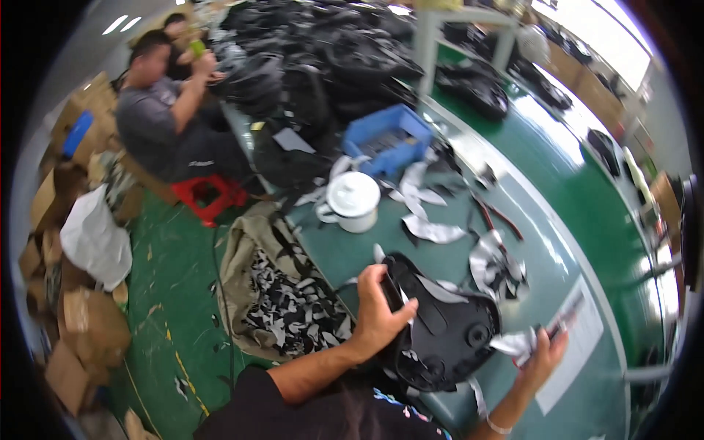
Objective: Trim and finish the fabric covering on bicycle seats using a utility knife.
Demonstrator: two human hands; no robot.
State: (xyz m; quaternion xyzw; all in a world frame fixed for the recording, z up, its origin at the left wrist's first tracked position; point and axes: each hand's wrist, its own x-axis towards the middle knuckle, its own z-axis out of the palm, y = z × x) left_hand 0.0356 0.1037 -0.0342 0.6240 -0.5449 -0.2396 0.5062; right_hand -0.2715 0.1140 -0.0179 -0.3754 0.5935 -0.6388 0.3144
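Observation:
My left hand (378, 312) grips the upper left rim of a black moulded shell (447, 334), thumb over the edge and fingers outside. The shell lies tilted at the table's near edge, its hollow side up, with round moulded details inside. A pale grey leaf-shaped scrap (441, 290) rests across its far edge. Right of the shell, my right hand (541, 358) is closed round a thin blurred tool (569, 315) with a touch of red; its kind is unclear. Another pale scrap (513, 342) shows at those fingers, beside the shell.
Farther up the table are red-handled pliers (484, 213), a white lidded mug (353, 202), a blue bin (389, 139) and loose scraps. A sack of black and grey scraps (293, 308) stands at the left. A seated person (165, 110) works beyond, near piled black pieces (315, 51).

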